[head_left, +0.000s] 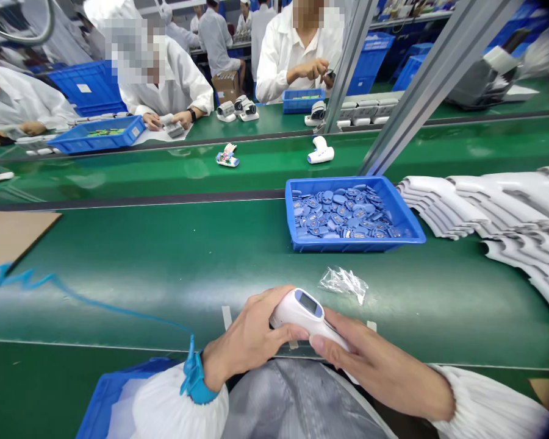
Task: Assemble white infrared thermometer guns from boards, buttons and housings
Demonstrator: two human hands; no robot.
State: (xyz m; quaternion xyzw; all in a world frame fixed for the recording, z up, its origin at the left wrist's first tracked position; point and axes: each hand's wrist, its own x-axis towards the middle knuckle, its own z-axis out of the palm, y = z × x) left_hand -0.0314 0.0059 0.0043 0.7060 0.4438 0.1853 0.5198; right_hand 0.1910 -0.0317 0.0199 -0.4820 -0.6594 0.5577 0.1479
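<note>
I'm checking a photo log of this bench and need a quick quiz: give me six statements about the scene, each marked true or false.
1. The left hand and right hand both have a grip on the device. True.
2. The blue band is on the right wrist. False: the band is on the left wrist.
3. The tray holds many blue parts. True.
4. The clear plastic lies inside the tray. False: the plastic lies on the bench, on the near side of the tray.
5. The device has a screen. True.
6. The white shells lie left of the tray. False: the shells lie to its right.
</note>
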